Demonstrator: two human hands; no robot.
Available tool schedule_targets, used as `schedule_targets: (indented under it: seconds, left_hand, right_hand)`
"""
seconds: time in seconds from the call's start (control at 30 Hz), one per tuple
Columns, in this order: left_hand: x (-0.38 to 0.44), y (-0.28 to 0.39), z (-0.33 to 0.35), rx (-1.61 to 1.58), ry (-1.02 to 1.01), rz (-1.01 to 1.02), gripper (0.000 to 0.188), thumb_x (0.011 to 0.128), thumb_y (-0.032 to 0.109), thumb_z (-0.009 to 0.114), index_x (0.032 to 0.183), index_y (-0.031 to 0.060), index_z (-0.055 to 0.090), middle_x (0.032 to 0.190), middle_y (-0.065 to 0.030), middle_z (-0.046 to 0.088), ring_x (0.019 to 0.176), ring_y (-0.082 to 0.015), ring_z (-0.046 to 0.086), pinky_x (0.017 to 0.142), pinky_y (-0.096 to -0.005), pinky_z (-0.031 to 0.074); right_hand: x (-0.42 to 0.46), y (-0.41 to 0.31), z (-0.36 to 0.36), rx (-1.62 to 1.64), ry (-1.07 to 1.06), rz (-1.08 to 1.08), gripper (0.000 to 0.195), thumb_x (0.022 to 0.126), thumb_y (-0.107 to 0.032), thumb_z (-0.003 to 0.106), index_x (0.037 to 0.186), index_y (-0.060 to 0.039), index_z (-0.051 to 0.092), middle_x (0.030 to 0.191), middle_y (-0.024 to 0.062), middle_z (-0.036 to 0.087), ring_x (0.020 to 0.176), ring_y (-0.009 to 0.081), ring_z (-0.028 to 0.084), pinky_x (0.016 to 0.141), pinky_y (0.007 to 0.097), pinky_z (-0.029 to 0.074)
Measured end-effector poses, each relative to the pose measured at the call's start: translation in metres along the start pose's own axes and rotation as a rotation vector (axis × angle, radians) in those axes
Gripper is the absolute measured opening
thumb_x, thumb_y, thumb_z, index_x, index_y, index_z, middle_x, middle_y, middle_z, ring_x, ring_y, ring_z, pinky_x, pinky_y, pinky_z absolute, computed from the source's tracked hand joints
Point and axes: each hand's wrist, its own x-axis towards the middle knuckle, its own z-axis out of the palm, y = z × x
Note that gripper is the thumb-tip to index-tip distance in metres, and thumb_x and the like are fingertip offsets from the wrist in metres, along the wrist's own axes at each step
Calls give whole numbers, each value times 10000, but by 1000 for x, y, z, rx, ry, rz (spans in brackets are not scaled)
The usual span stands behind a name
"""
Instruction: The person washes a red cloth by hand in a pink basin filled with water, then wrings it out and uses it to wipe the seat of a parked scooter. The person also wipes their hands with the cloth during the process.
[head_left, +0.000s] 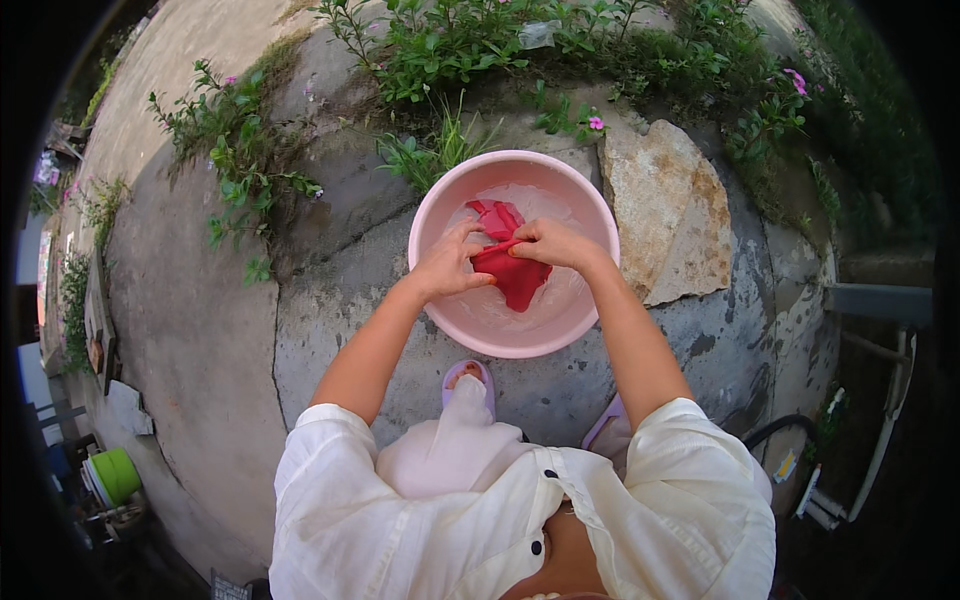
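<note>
A pink plastic basin (515, 349) stands on the concrete in front of my feet, with shallow water (487, 309) in it. Red cloth (517, 271) lies bunched in the basin, part of it raised in a fold. My right hand (556, 243) pinches this fold between thumb and fingers from the right. At the cloth's left edge is my left hand (448, 261), its thumb and fingers spread apart. Its thumb tip overlaps the cloth, but whether it presses on it is unclear. The cloth's underside is hidden.
A rough flat stone slab (667, 214) lies beside the basin on the right. Flowering plants (450, 45) grow beyond it. Cracked concrete (202, 322) extends left, towards a green bucket (115, 476). Pale pipes (881, 442) are at the far right.
</note>
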Motion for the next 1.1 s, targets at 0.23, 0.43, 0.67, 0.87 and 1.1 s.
schedule_targets:
  seconds: [0.23, 0.43, 0.67, 0.87, 1.1]
  left_hand:
    - [33, 58, -64, -578, -101, -205, 288, 761, 201, 783, 948, 15, 667, 782, -51, 628, 763, -107, 563, 732, -275, 466]
    - [47, 98, -98, -145, 36, 76, 298, 737, 221, 799, 814, 18, 594, 717, -68, 548, 680, -171, 547, 593, -313, 438]
    - [38, 41, -62, 131, -240, -84, 231, 789, 301, 716, 889, 99, 666, 848, -112, 663, 815, -313, 634, 680, -415, 486]
    - [14, -13, 1, 205, -841, -235, 232, 882, 301, 629, 998, 106, 679, 909, -169, 682, 857, -357, 645, 778, -446, 488]
    - [75, -42, 50, 240, -110, -484, 278, 892, 349, 615, 962, 87, 672, 861, -183, 684, 823, -384, 654, 744, -466, 515]
  right_hand:
    - [-50, -73, -66, 96, 6, -142, 303, 882, -261, 638, 1065, -29, 703, 761, 113, 674, 707, 159, 610, 671, 320, 486]
    - [-97, -110, -83, 189, 148, -209, 274, 909, -248, 653, 954, 18, 701, 706, -18, 588, 667, 47, 495, 571, 236, 418]
    - [-43, -58, -41, 53, -142, 2, 349, 878, -322, 652, 1070, -31, 672, 809, 57, 656, 691, 134, 589, 615, 300, 478]
    - [15, 40, 48, 18, -229, -88, 246, 863, -247, 644, 1000, -43, 658, 869, 146, 662, 829, 213, 605, 781, 342, 467]
    - [62, 77, 58, -204, 728, 190, 199, 898, -228, 586, 979, -48, 619, 894, 200, 652, 878, 367, 653, 787, 470, 512]
